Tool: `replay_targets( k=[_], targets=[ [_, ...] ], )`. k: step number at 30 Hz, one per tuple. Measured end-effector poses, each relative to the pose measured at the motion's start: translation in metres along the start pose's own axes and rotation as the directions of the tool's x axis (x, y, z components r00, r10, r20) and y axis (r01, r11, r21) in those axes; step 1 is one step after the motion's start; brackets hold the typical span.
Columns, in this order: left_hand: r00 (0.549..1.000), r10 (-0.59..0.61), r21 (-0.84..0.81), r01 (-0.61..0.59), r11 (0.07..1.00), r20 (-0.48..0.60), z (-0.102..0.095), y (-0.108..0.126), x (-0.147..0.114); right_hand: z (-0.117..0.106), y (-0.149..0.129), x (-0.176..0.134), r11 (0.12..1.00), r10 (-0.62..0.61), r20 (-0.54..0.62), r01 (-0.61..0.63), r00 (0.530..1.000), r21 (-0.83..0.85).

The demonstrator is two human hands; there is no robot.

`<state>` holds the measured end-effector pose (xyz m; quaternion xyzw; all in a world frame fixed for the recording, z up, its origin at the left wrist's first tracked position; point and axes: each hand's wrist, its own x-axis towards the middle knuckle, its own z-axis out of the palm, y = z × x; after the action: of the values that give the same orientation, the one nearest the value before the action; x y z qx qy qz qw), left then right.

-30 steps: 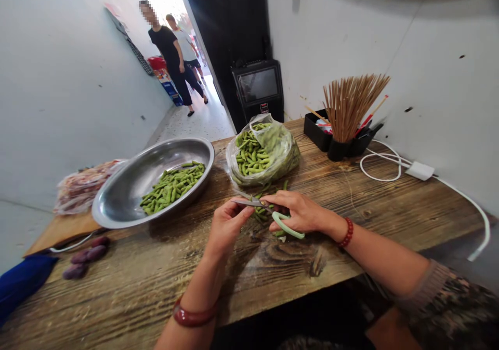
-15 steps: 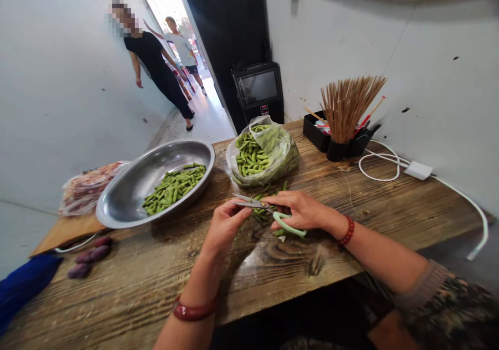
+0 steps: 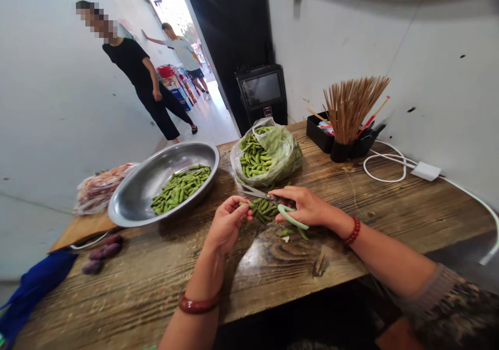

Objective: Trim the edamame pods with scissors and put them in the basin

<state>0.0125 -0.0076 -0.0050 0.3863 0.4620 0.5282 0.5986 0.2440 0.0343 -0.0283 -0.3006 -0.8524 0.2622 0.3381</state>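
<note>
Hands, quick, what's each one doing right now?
Left hand: closed, pinching a green pod between thumb and fingers.
Right hand: closed around the green-handled scissors.

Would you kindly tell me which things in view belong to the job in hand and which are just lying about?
In the job, it seems:
scissors, in the right hand
green pod, in the left hand
loose pods, between the hands
bag and basin, both holding pods

Apparently just lying about:
sticks
white box
blue cloth
purple items
</note>
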Motion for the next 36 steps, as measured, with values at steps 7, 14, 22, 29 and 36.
replay_targets(
  k=[7,14,22,29,36],
  targets=[
    [0.998,0.059,-0.100,-0.058,0.993,0.011,0.0031,0.0017,-0.0011,0.0022,-0.0039,-0.0024,0.998,-0.050,0.028,0.052,0.998,-0.042],
    [0.998,0.045,-0.120,-0.039,0.992,0.042,0.0052,-0.0013,-0.0019,0.0047,-0.0060,-0.0031,0.996,-0.060,0.058,0.064,0.997,-0.069],
    [1.000,0.021,-0.015,-0.021,1.000,0.009,0.0092,-0.0043,-0.0052,0.0019,-0.0059,-0.0029,0.989,-0.071,0.077,0.080,0.994,-0.123],
    [0.998,0.055,0.091,-0.054,0.994,-0.010,0.0096,-0.0047,-0.0053,-0.0002,-0.0083,-0.0027,0.986,-0.068,0.101,0.083,0.993,-0.147],
    [0.999,0.040,0.086,-0.041,0.995,0.022,0.0071,-0.0033,-0.0055,0.0000,-0.0053,-0.0040,0.987,-0.087,0.098,0.099,0.991,-0.126]
  ],
)
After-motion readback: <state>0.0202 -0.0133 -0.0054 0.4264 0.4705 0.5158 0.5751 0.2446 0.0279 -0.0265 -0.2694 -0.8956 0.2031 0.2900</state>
